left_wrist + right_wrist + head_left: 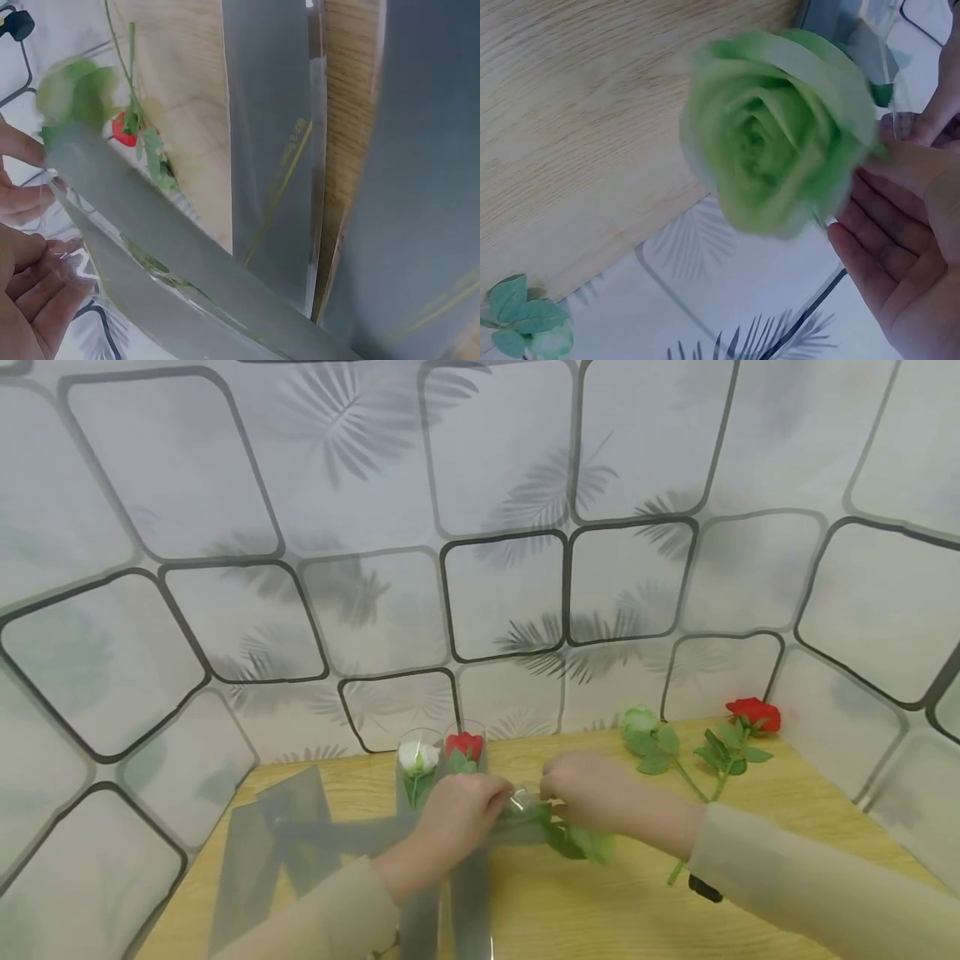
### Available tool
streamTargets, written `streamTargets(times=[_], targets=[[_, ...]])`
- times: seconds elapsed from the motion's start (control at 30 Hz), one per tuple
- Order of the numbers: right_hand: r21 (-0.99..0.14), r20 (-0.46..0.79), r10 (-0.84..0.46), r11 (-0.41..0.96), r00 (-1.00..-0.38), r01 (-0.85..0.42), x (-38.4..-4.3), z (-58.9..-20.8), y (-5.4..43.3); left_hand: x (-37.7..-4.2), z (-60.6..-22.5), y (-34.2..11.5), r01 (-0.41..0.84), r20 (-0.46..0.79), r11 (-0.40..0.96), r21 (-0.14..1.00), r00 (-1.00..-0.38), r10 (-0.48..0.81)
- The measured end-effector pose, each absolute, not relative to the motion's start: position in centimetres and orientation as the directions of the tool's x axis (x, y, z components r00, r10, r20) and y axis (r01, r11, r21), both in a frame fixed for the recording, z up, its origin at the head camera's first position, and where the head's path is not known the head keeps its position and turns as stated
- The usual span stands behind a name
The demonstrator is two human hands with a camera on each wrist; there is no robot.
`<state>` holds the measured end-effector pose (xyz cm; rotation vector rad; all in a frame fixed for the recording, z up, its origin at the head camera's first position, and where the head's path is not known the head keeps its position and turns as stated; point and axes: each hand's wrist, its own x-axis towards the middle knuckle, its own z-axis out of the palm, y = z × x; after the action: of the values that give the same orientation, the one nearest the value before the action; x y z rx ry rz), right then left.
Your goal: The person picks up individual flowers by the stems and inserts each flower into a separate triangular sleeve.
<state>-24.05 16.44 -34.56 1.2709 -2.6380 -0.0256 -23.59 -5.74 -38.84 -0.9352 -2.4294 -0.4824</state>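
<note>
A grey and clear plastic flower sleeve (172, 232) runs sideways above the table. My left hand (459, 814) pinches the sleeve's clear edge at its mouth. A light green rose (772, 135) faces out of that end, its stem and leaves showing through the sleeve's clear strip in the left wrist view. My right hand (588, 789) holds this rose just below the bloom, thumb and fingers closed around the stem area. Both hands are close together at the sleeve's mouth. Under the left forearm lie two filled sleeves, one with a white rose (417, 758), one with a red rose (464, 745).
Flat grey sleeves (251, 860) overlap on the left of the wooden table (615, 910). On the right lie another pale green rose (640, 721) and a red rose (753, 714), their stems crossing toward the right forearm. A patterned wall covering (510, 602) rises behind the table.
</note>
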Motion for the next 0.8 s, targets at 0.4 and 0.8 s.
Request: streamTargets(times=[0.4,0.8], targets=[[-0.072,0.267,-0.496,0.845,-0.826,-0.530,-21.5,-34.7,20.5,-24.6,-38.5,-6.9,0.664,0.600,0.738,0.120,-0.640,0.479],[-0.732,-0.069,-0.369,0.650,-0.927,-0.205,-18.8,-37.3,21.0,-25.0,-38.1,-7.0,0.657,0.584,0.739,0.148,-0.661,0.471]])
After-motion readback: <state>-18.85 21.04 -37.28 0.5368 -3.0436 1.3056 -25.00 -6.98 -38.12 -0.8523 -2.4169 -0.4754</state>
